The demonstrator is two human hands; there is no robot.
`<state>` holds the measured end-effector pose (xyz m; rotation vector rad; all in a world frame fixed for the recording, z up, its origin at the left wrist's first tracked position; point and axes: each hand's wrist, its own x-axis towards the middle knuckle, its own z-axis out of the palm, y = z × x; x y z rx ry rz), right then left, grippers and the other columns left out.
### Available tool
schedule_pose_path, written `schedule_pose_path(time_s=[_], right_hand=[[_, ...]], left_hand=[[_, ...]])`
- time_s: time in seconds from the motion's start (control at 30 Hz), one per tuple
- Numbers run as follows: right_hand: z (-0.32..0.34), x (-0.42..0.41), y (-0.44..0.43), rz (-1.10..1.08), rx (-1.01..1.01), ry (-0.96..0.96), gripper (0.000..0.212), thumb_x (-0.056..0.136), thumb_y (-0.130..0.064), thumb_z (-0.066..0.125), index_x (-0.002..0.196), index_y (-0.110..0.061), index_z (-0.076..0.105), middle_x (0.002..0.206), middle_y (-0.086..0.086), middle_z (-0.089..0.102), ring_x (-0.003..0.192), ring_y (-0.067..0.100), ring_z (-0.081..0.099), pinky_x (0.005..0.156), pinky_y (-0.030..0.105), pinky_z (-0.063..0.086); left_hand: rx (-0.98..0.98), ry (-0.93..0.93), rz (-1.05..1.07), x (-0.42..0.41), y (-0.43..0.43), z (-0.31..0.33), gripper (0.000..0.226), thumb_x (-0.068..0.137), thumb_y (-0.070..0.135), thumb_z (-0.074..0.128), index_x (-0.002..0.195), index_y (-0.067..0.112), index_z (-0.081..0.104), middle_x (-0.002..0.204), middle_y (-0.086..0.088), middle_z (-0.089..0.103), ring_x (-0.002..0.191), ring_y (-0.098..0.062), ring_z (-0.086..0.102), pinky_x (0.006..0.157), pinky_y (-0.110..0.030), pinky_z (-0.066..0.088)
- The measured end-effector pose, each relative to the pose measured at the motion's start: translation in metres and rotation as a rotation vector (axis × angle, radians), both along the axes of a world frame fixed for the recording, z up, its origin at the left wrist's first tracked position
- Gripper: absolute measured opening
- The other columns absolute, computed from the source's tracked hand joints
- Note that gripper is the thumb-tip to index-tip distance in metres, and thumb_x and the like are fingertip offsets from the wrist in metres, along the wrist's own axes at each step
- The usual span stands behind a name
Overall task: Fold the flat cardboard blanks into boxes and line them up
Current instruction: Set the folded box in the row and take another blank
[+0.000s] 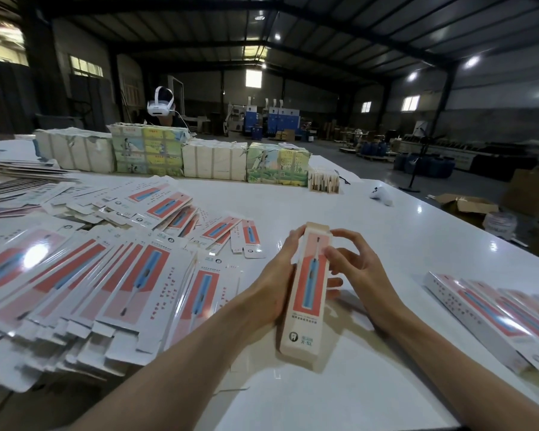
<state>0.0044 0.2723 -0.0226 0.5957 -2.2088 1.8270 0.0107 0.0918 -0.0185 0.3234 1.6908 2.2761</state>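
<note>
Holding a folded box (308, 290) over the bench (324, 206), the left grip (279, 275) is wrapping round the box's left side, while the right grip (355, 269) is pinching its upper part, thumb on the printed face. Left of the box, flat blanks (106, 275) are lying fanned out. Right of it, finished boxes (495, 312) are lying in a row. Beyond it, bundled stacks (212, 160) are standing.

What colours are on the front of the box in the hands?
The box is red and pale pink with a blue brush; head view.
</note>
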Motion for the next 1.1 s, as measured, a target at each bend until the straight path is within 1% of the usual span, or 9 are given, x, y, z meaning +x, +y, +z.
schedule_pose_path(time_s=[0.07,0.17,0.27,0.33,0.53,0.63,0.83,0.93,1.1], right_hand=[[0.002,0.001,0.0,-0.016,0.007,0.025,0.037,0.101,-0.042,0.063,0.136,-0.033,0.055,0.102,0.002,0.08,0.098,0.024,0.077,0.085,0.031,0.063],[0.003,0.003,-0.001,0.012,-0.004,0.05,0.034,0.102,-0.033,0.064,0.135,-0.025,0.062,0.107,0.004,0.08,0.101,0.024,0.078,0.089,0.032,0.063],[0.003,0.003,-0.001,0.033,0.03,0.04,0.032,0.103,-0.032,0.063,0.133,-0.02,0.065,0.11,0.005,0.079,0.104,0.026,0.077,0.093,0.037,0.062],[0.003,0.003,-0.001,0.047,0.041,0.026,0.03,0.104,-0.033,0.063,0.13,-0.02,0.066,0.11,0.005,0.079,0.104,0.026,0.076,0.093,0.037,0.062],[-0.002,-0.002,-0.001,-0.004,-0.082,-0.056,0.026,0.11,-0.041,0.052,0.128,-0.025,0.062,0.11,0.008,0.078,0.099,0.03,0.075,0.089,0.041,0.063],[-0.004,-0.011,0.005,-0.113,-0.165,-0.124,0.022,0.11,-0.033,0.054,0.131,-0.029,0.059,0.104,0.011,0.079,0.095,0.03,0.075,0.083,0.038,0.061],[-0.004,-0.013,0.009,-0.038,-0.131,-0.056,0.025,0.108,-0.015,0.056,0.114,-0.021,0.079,0.108,0.01,0.079,0.1,0.031,0.078,0.082,0.031,0.063],[0.0,-0.012,0.01,-0.005,-0.133,-0.026,0.03,0.108,-0.009,0.051,0.119,-0.014,0.078,0.113,0.011,0.078,0.106,0.032,0.076,0.085,0.033,0.063],[0.005,-0.004,0.008,0.05,-0.24,-0.11,0.032,0.109,-0.027,0.053,0.119,-0.009,0.078,0.116,0.016,0.077,0.108,0.035,0.076,0.086,0.035,0.063]], left_hand=[[-0.109,0.09,-0.009,-0.003,0.002,-0.003,0.044,0.096,0.061,0.064,0.137,0.059,0.048,0.13,-0.007,0.071,0.111,-0.033,0.075,0.098,-0.054,0.06],[-0.288,0.219,0.033,-0.01,0.001,-0.012,0.089,0.084,0.038,0.088,0.144,0.063,0.027,0.127,-0.004,0.066,0.101,-0.027,0.077,0.085,-0.041,0.066],[-0.349,0.253,0.073,-0.015,-0.001,-0.019,0.09,0.08,0.029,0.088,0.135,0.064,0.026,0.112,0.002,0.067,0.088,-0.005,0.077,0.063,-0.02,0.06],[-0.38,0.258,0.095,-0.016,-0.001,-0.02,0.088,0.079,0.03,0.086,0.134,0.064,0.026,0.11,0.004,0.067,0.085,0.001,0.075,0.059,-0.017,0.057],[-0.338,0.237,0.065,-0.016,-0.003,-0.019,0.09,0.075,0.036,0.085,0.136,0.065,0.026,0.115,0.001,0.068,0.089,-0.009,0.078,0.065,-0.021,0.06],[-0.372,0.235,0.009,-0.014,-0.002,-0.018,0.089,0.077,0.039,0.086,0.139,0.063,0.027,0.116,0.002,0.069,0.091,-0.015,0.079,0.067,-0.022,0.061],[-0.462,0.262,-0.054,-0.014,-0.001,-0.018,0.08,0.084,0.038,0.086,0.136,0.062,0.03,0.092,0.018,0.073,0.087,-0.013,0.08,0.064,-0.019,0.06],[-0.425,0.232,-0.087,-0.014,-0.001,-0.019,0.081,0.084,0.036,0.085,0.136,0.063,0.029,0.102,0.003,0.078,0.09,-0.023,0.081,0.07,-0.028,0.063],[-0.439,0.244,-0.074,-0.012,0.0,-0.016,0.085,0.086,0.029,0.084,0.14,0.061,0.026,0.105,-0.004,0.075,0.081,-0.024,0.08,0.066,-0.028,0.063]])
